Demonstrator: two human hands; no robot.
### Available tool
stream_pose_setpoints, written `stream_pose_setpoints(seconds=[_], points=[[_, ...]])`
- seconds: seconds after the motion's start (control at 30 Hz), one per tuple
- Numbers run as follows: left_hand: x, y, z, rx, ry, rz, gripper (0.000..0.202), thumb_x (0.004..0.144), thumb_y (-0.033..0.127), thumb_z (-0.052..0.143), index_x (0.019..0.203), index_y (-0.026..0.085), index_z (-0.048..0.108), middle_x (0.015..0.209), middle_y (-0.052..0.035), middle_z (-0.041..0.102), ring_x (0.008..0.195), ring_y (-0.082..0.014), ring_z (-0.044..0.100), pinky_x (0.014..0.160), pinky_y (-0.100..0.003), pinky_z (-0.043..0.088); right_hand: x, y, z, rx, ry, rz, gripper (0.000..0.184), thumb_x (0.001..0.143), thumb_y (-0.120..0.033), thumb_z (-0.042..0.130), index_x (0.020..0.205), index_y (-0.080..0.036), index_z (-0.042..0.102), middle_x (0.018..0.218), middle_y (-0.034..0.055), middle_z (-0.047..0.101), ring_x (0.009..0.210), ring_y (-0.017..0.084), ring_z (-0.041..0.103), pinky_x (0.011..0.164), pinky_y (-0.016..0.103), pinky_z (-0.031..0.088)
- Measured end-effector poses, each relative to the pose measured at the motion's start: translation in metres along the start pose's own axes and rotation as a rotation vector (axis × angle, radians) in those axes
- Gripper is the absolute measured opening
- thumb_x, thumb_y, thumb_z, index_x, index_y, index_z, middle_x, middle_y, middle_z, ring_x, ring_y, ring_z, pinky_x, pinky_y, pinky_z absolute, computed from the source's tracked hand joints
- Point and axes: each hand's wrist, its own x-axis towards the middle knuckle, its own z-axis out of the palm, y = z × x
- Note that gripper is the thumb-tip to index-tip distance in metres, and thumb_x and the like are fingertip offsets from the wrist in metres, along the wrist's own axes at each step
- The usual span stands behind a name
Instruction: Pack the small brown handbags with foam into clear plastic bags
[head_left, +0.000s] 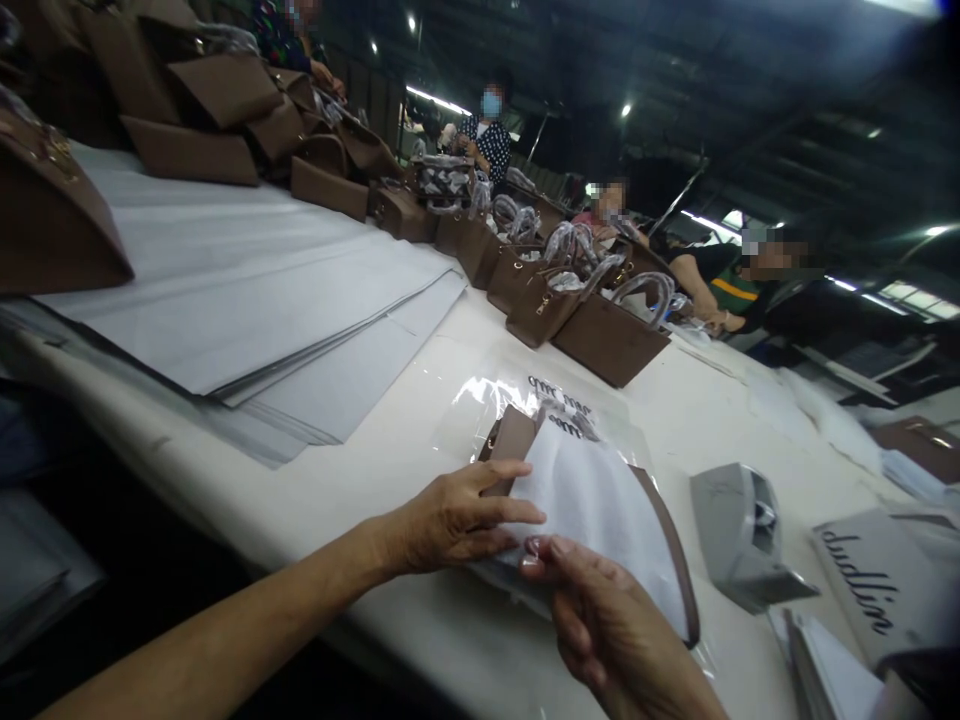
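A brown handbag (517, 437) lies on the table in front of me, largely covered by a sheet of white wrapping paper (592, 500). Its brown edge shows along the right side. My left hand (457, 515) rests on the paper and the bag's near left side, fingers stretched out and spread. Close beside it, my right hand (611, 610) pinches a small, shiny piece of clear tape (533, 548) between thumb and forefinger, at the paper's near edge. Beyond the handbag, a clear plastic bag (619, 415) with dark lettering lies flat.
A grey tape dispenser (724, 540) stands at the right, near a white printed bag (881, 575). Stacked white sheets (247, 290) cover the table's left part. Several brown handbags (611, 335) stand at the back, more are piled far left (187, 150). Co-workers are across the table.
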Motion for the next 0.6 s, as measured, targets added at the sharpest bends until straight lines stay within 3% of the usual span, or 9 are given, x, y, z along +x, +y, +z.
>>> stream_pose_setpoints(seconds=[0.13,0.23,0.33,0.43,0.53,0.6], points=[[0.001,0.001,-0.003,0.051,-0.034,-0.035,0.025,0.085,0.030,0.050,0.102,0.020,0.065,0.133,-0.0131,0.039,0.120,-0.0219,0.043,0.098,-0.030,0.038,-0.004,-0.003,0.006,0.030,0.023,-0.008,0.039,0.064,-0.043,0.071,0.085,-0.012,0.058,0.083,0.0073,0.065,0.037,0.001,0.039,0.030,0.014,0.030],[0.001,0.000,-0.002,0.035,-0.036,-0.066,0.024,0.084,0.030,0.051,0.101,0.021,0.066,0.133,-0.0121,0.040,0.120,-0.0220,0.043,0.099,-0.030,0.038,-0.012,-0.001,0.006,0.084,0.033,-0.005,0.046,0.067,-0.043,0.069,0.099,-0.013,0.054,0.092,0.0097,0.064,0.040,0.004,0.044,0.032,0.016,0.035],[0.001,-0.001,-0.001,0.007,-0.029,-0.085,0.023,0.083,0.028,0.052,0.100,0.021,0.067,0.132,-0.0115,0.041,0.118,-0.0208,0.045,0.099,-0.029,0.037,-0.018,0.006,0.006,0.164,0.042,-0.001,0.062,0.067,-0.041,0.070,0.117,-0.018,0.040,0.092,0.0103,0.065,0.041,0.006,0.047,0.033,0.017,0.037],[0.003,-0.001,0.000,-0.004,-0.029,-0.103,0.022,0.082,0.026,0.053,0.098,0.020,0.067,0.132,-0.0117,0.042,0.116,-0.0202,0.047,0.098,-0.029,0.038,-0.018,0.018,0.009,0.208,0.023,0.042,0.074,0.065,-0.042,0.071,0.124,-0.021,0.031,0.087,0.0100,0.066,0.042,0.008,0.049,0.035,0.019,0.039],[0.006,0.001,0.000,0.003,-0.043,-0.120,0.021,0.081,0.024,0.055,0.097,0.020,0.067,0.132,-0.0113,0.042,0.116,-0.0200,0.047,0.098,-0.029,0.038,-0.017,0.031,0.010,0.217,0.054,0.000,0.070,0.064,-0.046,0.070,0.119,-0.019,0.037,0.088,0.0086,0.065,0.045,0.008,0.051,0.037,0.020,0.042],[0.007,0.002,-0.001,-0.001,-0.051,-0.129,0.020,0.080,0.022,0.056,0.096,0.020,0.067,0.132,-0.0106,0.042,0.117,-0.0195,0.046,0.098,-0.029,0.037,-0.021,0.037,0.006,0.099,0.083,-0.051,0.059,0.069,-0.049,0.065,0.115,-0.018,0.043,0.085,0.0070,0.065,0.042,0.007,0.048,0.035,0.018,0.038]])
